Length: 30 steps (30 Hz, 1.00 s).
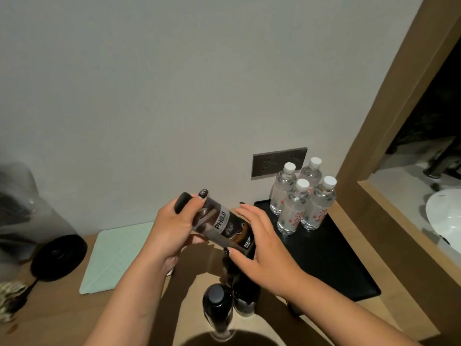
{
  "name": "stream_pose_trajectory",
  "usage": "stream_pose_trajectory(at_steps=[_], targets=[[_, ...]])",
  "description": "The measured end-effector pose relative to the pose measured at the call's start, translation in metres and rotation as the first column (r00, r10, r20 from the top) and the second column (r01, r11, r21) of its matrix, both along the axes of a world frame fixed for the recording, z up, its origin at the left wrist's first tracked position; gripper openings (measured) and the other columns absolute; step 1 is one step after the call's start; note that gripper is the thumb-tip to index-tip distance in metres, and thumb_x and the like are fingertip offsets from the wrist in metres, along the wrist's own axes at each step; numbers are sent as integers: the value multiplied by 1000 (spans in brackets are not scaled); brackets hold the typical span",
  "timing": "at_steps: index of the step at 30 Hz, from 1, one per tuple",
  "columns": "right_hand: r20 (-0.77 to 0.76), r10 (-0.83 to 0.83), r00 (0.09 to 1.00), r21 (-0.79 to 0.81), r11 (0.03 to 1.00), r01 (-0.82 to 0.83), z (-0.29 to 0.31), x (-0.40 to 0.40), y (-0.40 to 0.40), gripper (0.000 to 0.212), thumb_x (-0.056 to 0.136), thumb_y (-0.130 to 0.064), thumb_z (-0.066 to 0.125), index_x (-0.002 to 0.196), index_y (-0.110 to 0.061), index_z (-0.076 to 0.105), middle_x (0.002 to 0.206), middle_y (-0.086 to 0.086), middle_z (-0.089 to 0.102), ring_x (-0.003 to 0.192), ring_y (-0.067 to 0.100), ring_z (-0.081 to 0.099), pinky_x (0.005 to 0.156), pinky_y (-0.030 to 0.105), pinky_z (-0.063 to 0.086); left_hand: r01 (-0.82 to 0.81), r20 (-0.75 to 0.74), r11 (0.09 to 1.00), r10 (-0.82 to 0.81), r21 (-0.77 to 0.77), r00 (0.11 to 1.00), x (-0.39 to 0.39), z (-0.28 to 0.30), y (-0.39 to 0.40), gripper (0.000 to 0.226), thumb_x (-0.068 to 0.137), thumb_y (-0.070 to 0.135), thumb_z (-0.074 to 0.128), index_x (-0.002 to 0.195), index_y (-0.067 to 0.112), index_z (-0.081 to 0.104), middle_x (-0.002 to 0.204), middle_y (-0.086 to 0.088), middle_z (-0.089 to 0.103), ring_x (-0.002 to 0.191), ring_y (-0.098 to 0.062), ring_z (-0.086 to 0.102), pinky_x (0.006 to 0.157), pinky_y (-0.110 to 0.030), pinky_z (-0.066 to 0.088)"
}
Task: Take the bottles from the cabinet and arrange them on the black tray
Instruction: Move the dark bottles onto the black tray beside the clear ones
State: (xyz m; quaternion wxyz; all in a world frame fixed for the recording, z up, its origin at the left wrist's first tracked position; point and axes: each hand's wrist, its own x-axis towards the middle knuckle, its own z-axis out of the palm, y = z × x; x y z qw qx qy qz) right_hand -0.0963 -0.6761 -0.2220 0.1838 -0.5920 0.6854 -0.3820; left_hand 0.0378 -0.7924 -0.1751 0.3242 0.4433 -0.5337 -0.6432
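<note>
A: Dark bottle (222, 224), black cap, "PH8.0" label — where?
B: Tilted above the desk (62, 315), left hand (172, 228) and right hand (259, 243) both gripping it, beside the black tray (331, 258).

A single wide-angle head view looks forward and down from close above a wooden counter (62, 318), facing a pale wall (174, 83). Both forearms reach in from the lower edge, and straight lines bow toward the frame's borders.

Grey wall (174, 83), dark socket plate (279, 161), wooden counter (62, 320).
</note>
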Motion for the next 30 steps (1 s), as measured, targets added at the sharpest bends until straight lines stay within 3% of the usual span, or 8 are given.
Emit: stream_pose_trajectory(at_steps=[3,8,10,14,18,21,27,30], targets=[[89,-92,992,2,996,92,-2,-11,8,84,79,-36,70,144,-31,18,139,-19,30,126,-11,29,98,6,30,83,31,993,-80,-80,996,-18,2,5,16,87,29,62,97,19,69,93,-11,72,81,-23,69,67,-41,57],[283,-152,947,87,987,132,-6,-43,27,82,69,-34,79,137,-35,32,126,-26,46,115,-14,44,93,9,40,192,54,975,-187,-112,981,-50,2,15,15,80,23,69,93,17,67,90,-11,70,84,-27,68,61,-34,54],[315,-132,940,126,987,96,-10,-55,36,75,69,-31,79,132,-37,39,122,-22,53,112,-9,51,93,15,47,251,61,962,-246,-106,967,-64,3,23,21,79,20,72,97,13,65,88,-9,71,79,-22,71,59,-31,55],[373,-128,919,192,980,58,-17,-77,55,68,69,-21,78,126,-38,44,116,-17,60,108,-8,56,86,12,48,376,103,922,-367,-90,925,-98,-1,41,22,78,11,72,98,8,64,77,-1,71,63,-7,70,51,-21,53],[415,-138,899,281,960,18,-23,-104,69,65,66,-20,79,118,-41,46,114,-15,62,106,-5,58,91,20,47,446,116,893,-438,-57,892,-131,-16,51,23,78,8,73,99,4,66,87,-8,74,78,-17,72,63,-25,57],[412,-158,897,319,947,20,-32,-122,77,71,63,-26,79,123,-40,45,119,-16,61,111,-3,56,97,24,46,450,110,892,-443,-42,890,-151,-26,52,20,79,9,72,98,7,68,92,-10,74,87,-23,71,75,-31,58],[446,-301,843,351,925,145,-57,-145,84,64,58,-24,83,115,-29,55,108,-9,68,101,1,64,93,27,50,355,53,933,-358,57,932,-181,-44,48,16,79,9,72,95,10,68,93,-11,73,88,-25,70,73,-33,55],[444,-345,827,370,911,181,-68,-152,80,62,61,-21,85,115,-28,54,106,-10,67,97,-2,63,82,16,50,347,92,936,-351,62,932,-193,-52,46,16,78,15,74,93,13,68,94,-11,73,91,-25,70,81,-37,55]])
